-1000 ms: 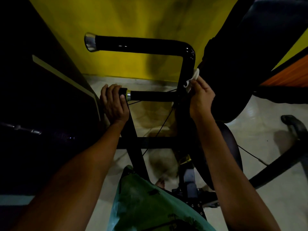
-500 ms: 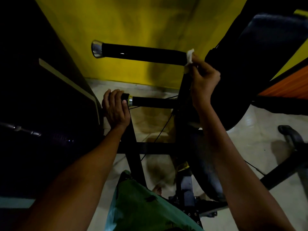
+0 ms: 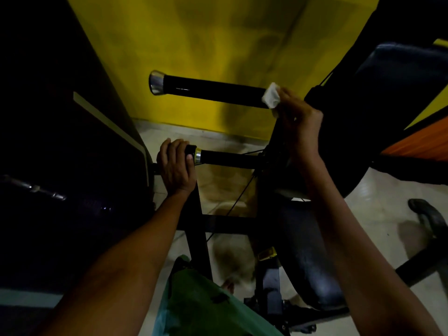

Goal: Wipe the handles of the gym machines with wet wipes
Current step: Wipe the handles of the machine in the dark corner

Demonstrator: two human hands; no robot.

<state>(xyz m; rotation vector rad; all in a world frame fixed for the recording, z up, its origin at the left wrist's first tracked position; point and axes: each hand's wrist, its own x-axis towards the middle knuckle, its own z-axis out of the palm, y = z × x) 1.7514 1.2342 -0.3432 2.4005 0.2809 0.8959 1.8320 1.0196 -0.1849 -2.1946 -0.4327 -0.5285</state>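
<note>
a white wipe (image 3: 272, 96) is pinched in the curled fingers of the right hand (image 3: 299, 122) and pressed on the inner end of the upper handle (image 3: 213, 91). the lower handle (image 3: 225, 158) is gripped by the left hand (image 3: 176, 169). the wipe is best wrapped around the bar and drawn toward the chrome cap (image 3: 156, 82) under steady pressure.

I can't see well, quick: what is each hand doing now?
Left hand: gripping the lower handle.
Right hand: holding the wet wipe against the upper handle.
</note>
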